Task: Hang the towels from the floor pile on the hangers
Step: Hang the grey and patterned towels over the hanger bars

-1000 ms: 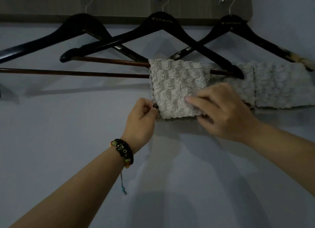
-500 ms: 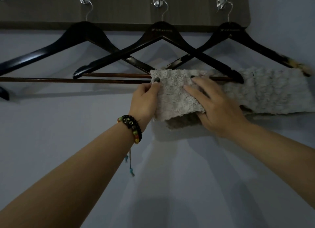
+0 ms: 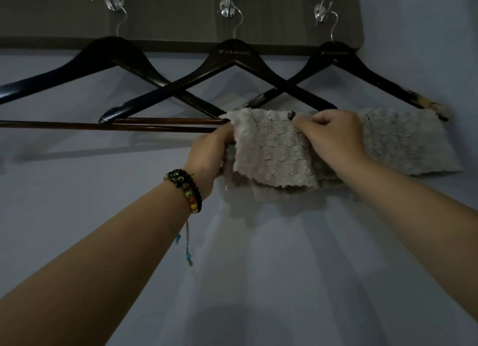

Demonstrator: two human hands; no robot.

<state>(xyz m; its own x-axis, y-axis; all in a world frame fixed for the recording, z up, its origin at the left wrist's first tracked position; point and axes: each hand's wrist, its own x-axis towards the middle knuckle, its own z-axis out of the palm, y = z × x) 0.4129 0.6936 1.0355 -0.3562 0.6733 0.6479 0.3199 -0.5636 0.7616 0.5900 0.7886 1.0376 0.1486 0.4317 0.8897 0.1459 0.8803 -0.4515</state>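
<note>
Towel (image 3: 271, 151) draped over hanger bar (image 3: 165, 121), hanging downward, left hand (image 3: 210, 151) and right hand (image 3: 333, 133) gripping it

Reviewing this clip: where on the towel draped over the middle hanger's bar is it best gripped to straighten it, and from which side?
Probably by its two upper corners at the bar, from the front. The towel hangs folded over the hanger bar, so its top edge is nearest and its lower hem uneven. The left hand grips the left edge; the right hand pinches the top right.
</note>
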